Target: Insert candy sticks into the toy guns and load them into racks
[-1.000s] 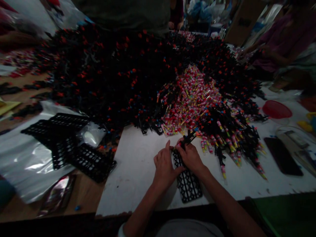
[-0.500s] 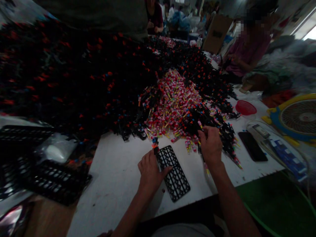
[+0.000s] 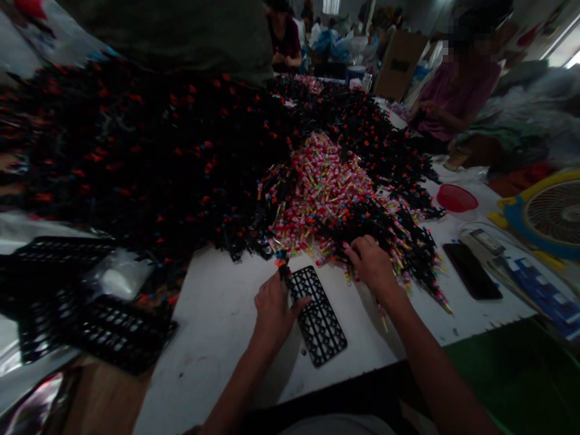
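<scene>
My left hand (image 3: pixel 273 308) is closed round a small black plastic piece (image 3: pixel 281 266) with an orange and blue tip, which sticks up above the fingers. Its thumb lies over the edge of a black grid tray (image 3: pixel 322 326) flat on the table. At the near side of the heap, my right hand (image 3: pixel 372 266) has its fingers pinched at a small pink-labelled tube (image 3: pixel 346 246); the fingers partly hide it. Around that hand lie pink-and-yellow tubes (image 3: pixel 333 175) and black pieces with orange and blue tips (image 3: pixel 376 217).
A large dark heap (image 3: pixel 136 163) covers the left side, with more black grid trays (image 3: pixel 122 332) and a clear bag (image 3: pixel 124 275) before it. To the right are a phone (image 3: pixel 472 270), a red basket (image 3: pixel 457 198), a power strip (image 3: pixel 539 290) and a fan (image 3: pixel 555 211). Co-workers (image 3: pixel 457 96) sit beyond.
My right hand has moved left and slightly down, towards the tray, with the tube at its fingertips. My left hand stays at the tray with the black piece. The whole view has shifted slightly.
</scene>
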Demonstrator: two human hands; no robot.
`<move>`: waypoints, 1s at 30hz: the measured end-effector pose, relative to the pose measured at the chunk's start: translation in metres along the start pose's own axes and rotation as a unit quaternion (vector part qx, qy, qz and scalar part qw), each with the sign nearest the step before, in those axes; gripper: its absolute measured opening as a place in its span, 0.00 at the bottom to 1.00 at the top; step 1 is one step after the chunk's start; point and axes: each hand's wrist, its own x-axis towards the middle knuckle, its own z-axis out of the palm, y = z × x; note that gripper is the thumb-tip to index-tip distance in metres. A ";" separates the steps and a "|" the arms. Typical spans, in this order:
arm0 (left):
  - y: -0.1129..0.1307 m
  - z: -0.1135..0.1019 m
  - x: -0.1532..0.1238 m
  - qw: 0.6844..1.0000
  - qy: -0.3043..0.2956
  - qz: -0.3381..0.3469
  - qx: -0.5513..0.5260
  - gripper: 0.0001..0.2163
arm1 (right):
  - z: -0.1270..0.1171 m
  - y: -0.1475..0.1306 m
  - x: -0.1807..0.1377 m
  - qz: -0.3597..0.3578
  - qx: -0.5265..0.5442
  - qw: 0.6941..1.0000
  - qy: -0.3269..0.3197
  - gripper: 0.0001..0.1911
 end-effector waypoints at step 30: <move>-0.007 0.002 0.007 1.000 -0.001 0.016 -0.017 0.14 | 0.057 -0.109 -0.034 -0.035 0.145 0.976 -0.157 0.11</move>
